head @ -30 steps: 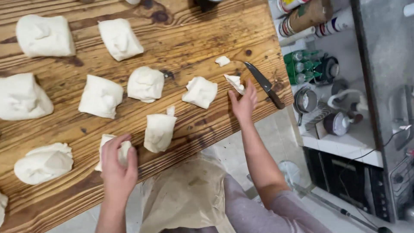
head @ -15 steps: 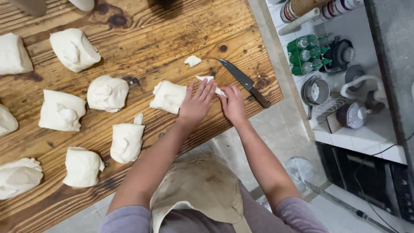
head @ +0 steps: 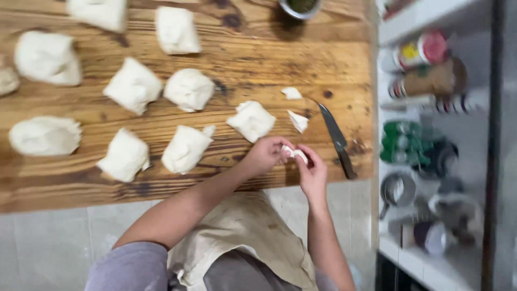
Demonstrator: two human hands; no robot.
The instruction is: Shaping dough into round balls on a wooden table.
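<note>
My left hand [head: 267,155] and my right hand [head: 312,171] meet near the front edge of the wooden table [head: 258,59]. Together they pinch a small white scrap of dough [head: 294,153] between their fingertips. A squarish dough piece [head: 251,120] lies just behind my left hand. Two small dough scraps [head: 298,120] [head: 291,92] lie behind my right hand. A black-handled knife [head: 337,141] rests on the table just right of my right hand, blade pointing away.
Several more white dough pieces [head: 187,89] [head: 186,148] [head: 125,155] [head: 45,135] are spread over the left and middle of the table. A metal bowl [head: 300,7] stands at the far edge. To the right is a white shelf [head: 425,108] with cans, bottles and jars.
My left hand has come over from a dough piece at the left to join my right hand. Both hands picked a small dough scrap off the table.
</note>
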